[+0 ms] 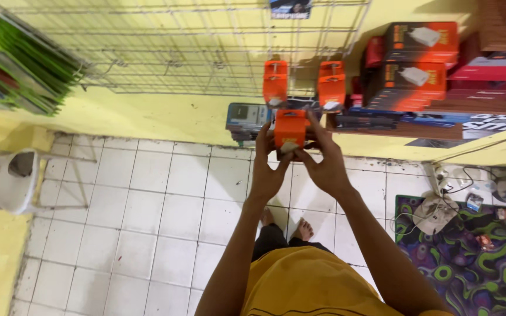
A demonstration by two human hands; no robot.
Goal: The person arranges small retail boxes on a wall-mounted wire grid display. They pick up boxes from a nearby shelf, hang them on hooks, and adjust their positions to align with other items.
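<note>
I have both hands raised in front of the wire grid: the left hand (269,169) and right hand (323,167) are closed from either side on one orange pack (290,130), fingers wrapped round its edges, thumbs towards me, so the pack is gripped firmly and held upright just below the grid's lower edge. I judge the hanging work as part done: two matching orange packs (275,82) (331,85) already hang side by side on the bottom rows of the grid (165,47), and the one in my hands is not yet hooked on. Whether it has a hang tab lined up with a hook I cannot tell, as my fingers cover its sides. Most of the grid to the left carries nothing but a few bare hooks. Directly behind the held pack a small stack of flat boxes (246,120) stands against the yellow wall, near enough to crowd the hands. To the right, a shelf (475,111) holds red and black boxes (420,44), close beside the right-hand hung pack. Below lies white tile floor (147,210); my bare feet show beneath my arms. A white chair (10,181) sits at the left edge, well apart, and a patterned mat (469,263) with cables and small devices occupies the lower right corner.
</note>
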